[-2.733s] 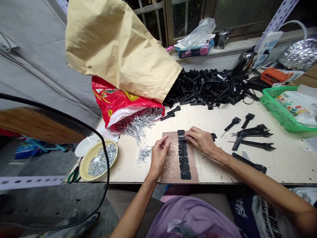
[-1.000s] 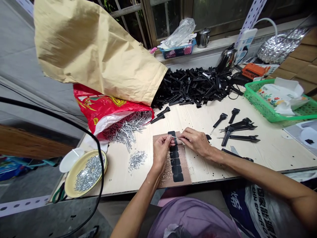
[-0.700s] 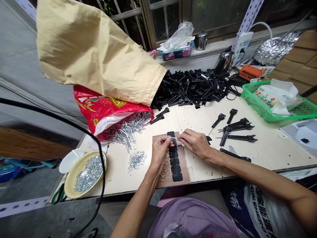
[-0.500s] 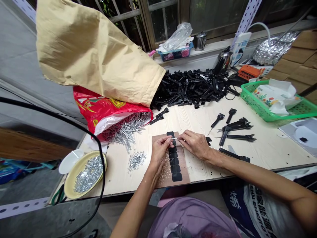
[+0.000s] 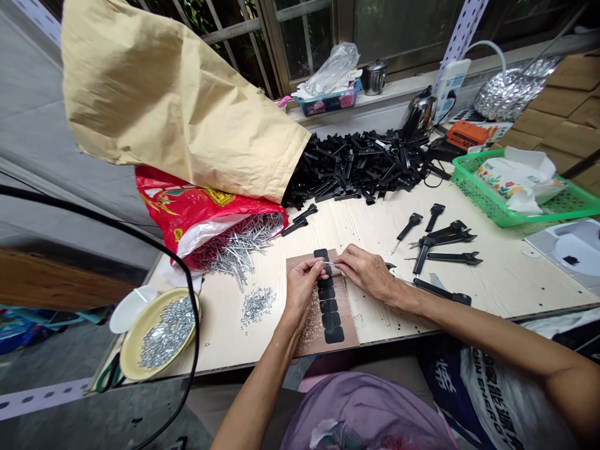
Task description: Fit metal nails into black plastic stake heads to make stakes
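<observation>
The left hand [image 5: 302, 284] and right hand [image 5: 363, 269], both grips narrow, pinch opposite ends of a thin silver pin [image 5: 330, 263] running left-right over black pads [image 5: 329, 305].

Squares [image 5: 329, 305] black; board [image 5: 351, 326] brown; metal rods [image 5: 234, 247] silver; plastic bag [image 5: 187, 200] red-and-yellow patterned; worktop [image 5: 370, 228] pale, wood-grained; basket [image 5: 525, 219] green.

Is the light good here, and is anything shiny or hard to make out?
In the head view, the left hand and right hand look well lit; in that view, the metal kettle and silvery bundle throw bright glints, the window looks dark, and the thin metal piece between the hands is too fine to make out clearly.
</observation>
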A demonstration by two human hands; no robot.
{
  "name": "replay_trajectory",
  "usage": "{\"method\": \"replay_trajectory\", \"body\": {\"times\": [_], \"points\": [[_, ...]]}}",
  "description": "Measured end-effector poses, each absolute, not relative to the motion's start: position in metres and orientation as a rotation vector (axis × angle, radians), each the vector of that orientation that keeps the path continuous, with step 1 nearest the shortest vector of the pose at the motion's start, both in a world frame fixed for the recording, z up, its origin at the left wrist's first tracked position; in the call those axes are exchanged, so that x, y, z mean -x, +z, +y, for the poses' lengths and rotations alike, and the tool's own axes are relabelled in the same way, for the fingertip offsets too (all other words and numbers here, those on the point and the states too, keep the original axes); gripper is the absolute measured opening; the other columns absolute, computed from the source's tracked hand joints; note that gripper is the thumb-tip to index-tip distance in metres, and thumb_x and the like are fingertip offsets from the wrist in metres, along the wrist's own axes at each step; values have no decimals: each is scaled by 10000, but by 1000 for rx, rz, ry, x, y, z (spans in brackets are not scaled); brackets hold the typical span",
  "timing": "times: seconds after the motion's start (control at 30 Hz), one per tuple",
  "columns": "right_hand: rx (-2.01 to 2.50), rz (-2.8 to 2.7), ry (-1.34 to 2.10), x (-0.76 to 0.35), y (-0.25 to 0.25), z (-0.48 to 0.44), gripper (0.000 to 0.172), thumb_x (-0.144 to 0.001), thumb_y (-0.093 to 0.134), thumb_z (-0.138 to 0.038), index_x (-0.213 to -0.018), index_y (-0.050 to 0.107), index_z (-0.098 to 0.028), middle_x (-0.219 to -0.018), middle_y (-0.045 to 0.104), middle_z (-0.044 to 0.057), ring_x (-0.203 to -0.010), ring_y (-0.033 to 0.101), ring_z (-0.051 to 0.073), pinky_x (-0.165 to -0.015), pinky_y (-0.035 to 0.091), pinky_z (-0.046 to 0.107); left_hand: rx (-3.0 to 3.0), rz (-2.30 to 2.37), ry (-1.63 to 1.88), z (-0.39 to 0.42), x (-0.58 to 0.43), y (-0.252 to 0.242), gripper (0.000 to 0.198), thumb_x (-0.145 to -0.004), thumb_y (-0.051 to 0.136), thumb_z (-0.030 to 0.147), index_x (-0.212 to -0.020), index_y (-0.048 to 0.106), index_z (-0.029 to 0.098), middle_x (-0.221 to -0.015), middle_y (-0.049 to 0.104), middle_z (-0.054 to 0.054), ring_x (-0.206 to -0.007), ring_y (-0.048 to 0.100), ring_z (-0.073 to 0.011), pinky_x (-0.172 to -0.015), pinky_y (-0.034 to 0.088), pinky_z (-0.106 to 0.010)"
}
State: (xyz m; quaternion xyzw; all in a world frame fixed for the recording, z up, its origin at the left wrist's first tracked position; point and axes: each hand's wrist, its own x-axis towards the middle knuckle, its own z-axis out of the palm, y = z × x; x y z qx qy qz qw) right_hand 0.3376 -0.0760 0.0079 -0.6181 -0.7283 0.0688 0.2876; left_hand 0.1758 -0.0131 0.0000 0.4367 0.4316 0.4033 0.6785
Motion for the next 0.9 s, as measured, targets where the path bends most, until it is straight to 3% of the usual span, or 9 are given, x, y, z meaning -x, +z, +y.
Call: {"method": "replay_trajectory", "body": {"times": [0.27,0.47,0.63,0.9], "points": [[1529,-1944,337,-340,5,-72,167,-922,452,-267,-943,588,-172,-890,558,53,-771,541,134,-641,417,240,-1041,995,851,-10,-169,-4,330,-590,790,330,-797,690,92,-597,634,-8,-511,574,-90,-542,469,-220],[1510,-1774,695,-336,6,-69,327,-945,393,-332,-713,544,-156,-643,520,-8,-585,470,104,-537,363,221,-1087,1040,857,-8,-169,-5,320,-590,790,338,-785,694,103,-612,646,-13,-505,577,-95,-533,481,-227],[1497,-1875,407,-337,1,-70,166,-918,455,-276,-886,577,-169,-853,577,46,-725,527,133,-634,409,250,-1073,1016,831,-8,-170,-4,321,-580,796,342,-767,691,104,-591,632,-5,-494,564,-90,-525,477,-226],[1609,-1952,396,-350,-9,-62,160,-919,474,-278,-874,590,-177,-830,596,24,-720,528,122,-596,374,228,-1063,1036,762,-9,-169,-17,356,-653,744,371,-900,711,117,-689,647,-16,-509,525,-67,-515,451,-204]]}}
